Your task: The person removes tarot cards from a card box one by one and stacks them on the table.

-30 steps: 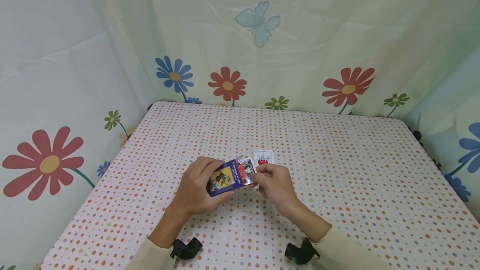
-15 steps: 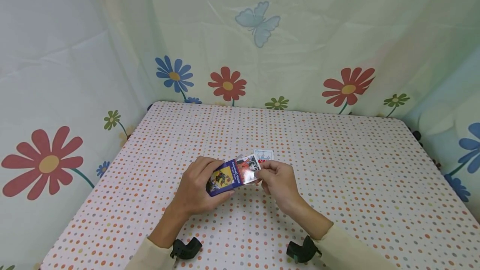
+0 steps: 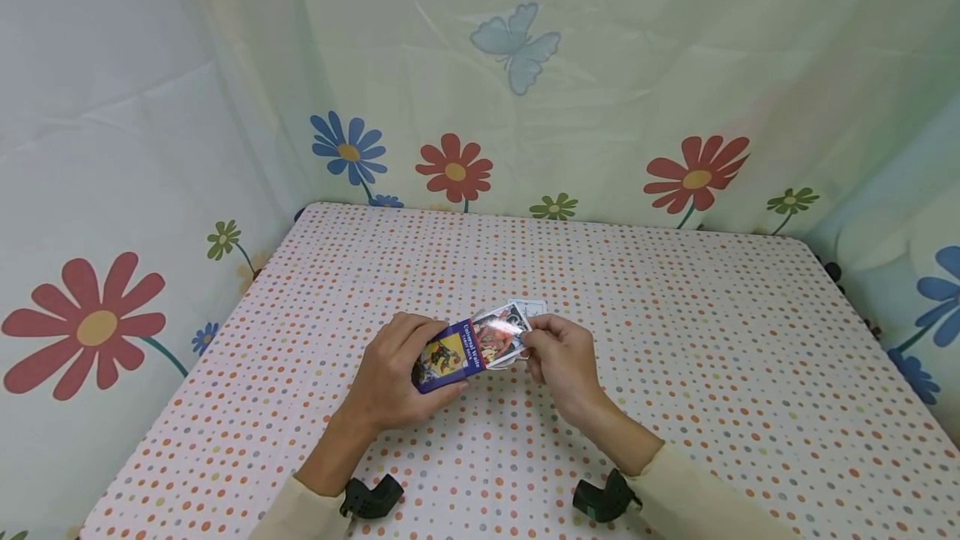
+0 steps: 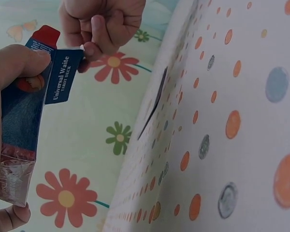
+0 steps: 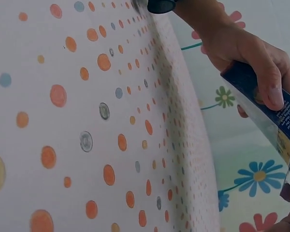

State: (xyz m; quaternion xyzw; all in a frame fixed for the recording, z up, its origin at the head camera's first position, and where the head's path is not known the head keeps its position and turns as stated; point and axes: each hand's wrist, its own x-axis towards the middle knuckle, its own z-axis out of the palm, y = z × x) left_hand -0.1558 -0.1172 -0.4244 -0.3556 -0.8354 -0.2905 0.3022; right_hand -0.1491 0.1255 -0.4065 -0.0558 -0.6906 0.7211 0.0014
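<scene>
My left hand [image 3: 395, 373] grips a purple-blue tarot deck box [image 3: 444, 357] above the table, thumb along its near side. Out of the box's right end sticks a tarot card [image 3: 501, 334] with a red and black picture, and my right hand [image 3: 564, 361] pinches its outer end between thumb and fingers. The left wrist view shows the box [image 4: 21, 116] with its printed flap [image 4: 63, 75] standing out and clear wrap around its lower part. Behind the right fingers a single card [image 3: 534, 306] lies on the table, mostly covered in the head view.
A dotted cloth covers the table [image 3: 675, 340]. Flowered curtains [image 3: 600, 65] hang at the back and both sides. On each wrist sits a black camera mount, the left one [image 3: 372, 497] and the right one [image 3: 606, 497] both close over the cloth.
My right hand has moved a little to the right, drawing the tarot card farther out of the box. More of the card on the table is covered now. The left hand and box stay put.
</scene>
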